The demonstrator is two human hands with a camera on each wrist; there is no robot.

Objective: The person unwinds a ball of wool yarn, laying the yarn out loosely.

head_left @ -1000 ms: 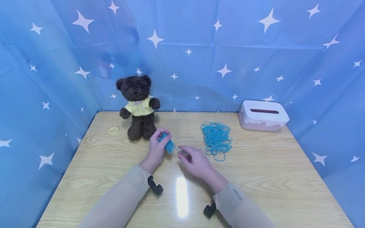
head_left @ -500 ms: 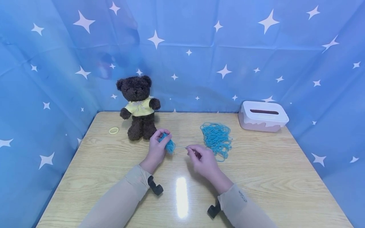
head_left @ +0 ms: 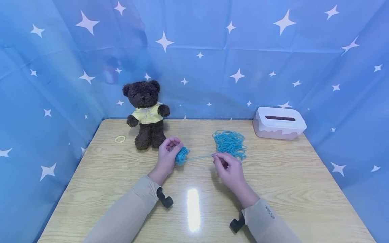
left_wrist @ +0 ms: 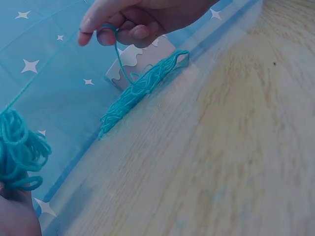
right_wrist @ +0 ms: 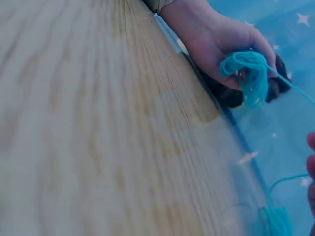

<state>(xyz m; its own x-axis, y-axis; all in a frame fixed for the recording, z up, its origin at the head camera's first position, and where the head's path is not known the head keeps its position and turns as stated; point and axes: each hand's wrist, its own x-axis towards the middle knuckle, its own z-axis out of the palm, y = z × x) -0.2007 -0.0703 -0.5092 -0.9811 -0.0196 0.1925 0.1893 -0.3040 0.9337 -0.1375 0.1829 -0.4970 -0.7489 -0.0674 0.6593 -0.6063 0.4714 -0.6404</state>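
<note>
A small bundle of blue yarn (head_left: 182,156) is gripped in my left hand (head_left: 167,156), its loops bulging out past the fingers. From it a single strand (head_left: 199,157) runs taut to my right hand (head_left: 230,169), which pinches it between thumb and fingertips. Just behind the right hand a loose heap of the same yarn (head_left: 229,143) lies on the table, partly hidden by that hand. In the left wrist view the strand continues from the right hand (left_wrist: 142,22) down to the heap (left_wrist: 142,91).
On the wooden table (head_left: 288,192), a dark brown teddy bear (head_left: 149,114) in a yellow top stands behind my left hand. A pale yellow ring (head_left: 120,139) lies left of it. At the back right is a white and pinkish tissue box (head_left: 279,124). A starry blue curtain (head_left: 200,77) hangs behind.
My right hand has moved right, away from the left, drawing the strand out longer. The left hand stays in place, but its bundle has turned and shows more loops.
</note>
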